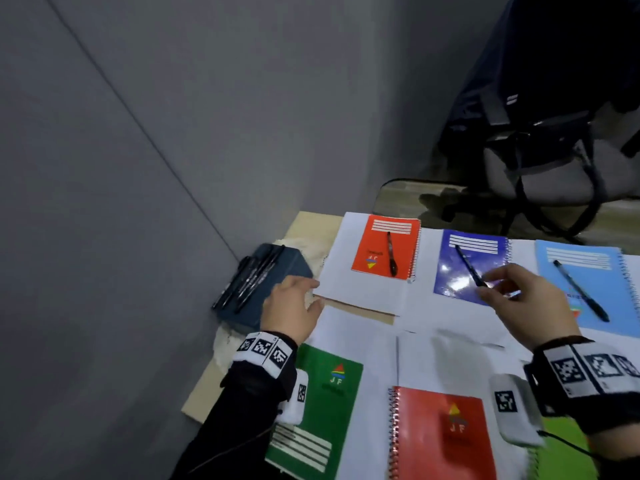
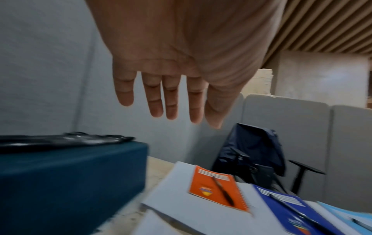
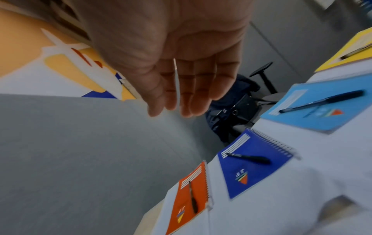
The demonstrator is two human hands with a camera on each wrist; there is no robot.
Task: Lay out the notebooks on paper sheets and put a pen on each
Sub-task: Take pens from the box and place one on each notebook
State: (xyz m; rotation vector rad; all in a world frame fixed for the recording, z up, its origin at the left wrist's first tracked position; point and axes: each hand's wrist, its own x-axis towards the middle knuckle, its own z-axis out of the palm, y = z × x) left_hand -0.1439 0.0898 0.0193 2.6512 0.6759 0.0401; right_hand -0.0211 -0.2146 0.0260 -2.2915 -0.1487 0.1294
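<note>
- Notebooks: 3 lie in the far row, each on a white paper sheet [image 1: 360, 292] and each carrying 1 black pen. The orange notebook [image 1: 385, 248] serves as landmark; its pen [image 1: 391, 253] lies lengthwise on the cover.
- Blue notebook [image 1: 467, 265]: just right of the orange notebook, with a pen [image 1: 469, 266] lying diagonally on it.
- Light blue notebook [image 1: 588, 285]: further right again, pen [image 1: 578, 289] on top.
- Green notebook [image 1: 322, 410] and red notebook [image 1: 440, 434]: nearer the viewer than the orange notebook, on sheets, with no pen.
- Dark blue box [image 1: 266, 289]: left of the orange notebook on the bench [image 1: 304, 226], with spare black pens [image 1: 249, 282] on top.
- Left hand [image 1: 292, 306]: between box and orange notebook, fingers [image 2: 155, 98] straight, slightly spread, holding nothing.
- Right hand [image 1: 530, 299]: over the near right corner of the blue notebook, fingers [image 3: 193, 95] extended, close together, holding nothing.
</note>
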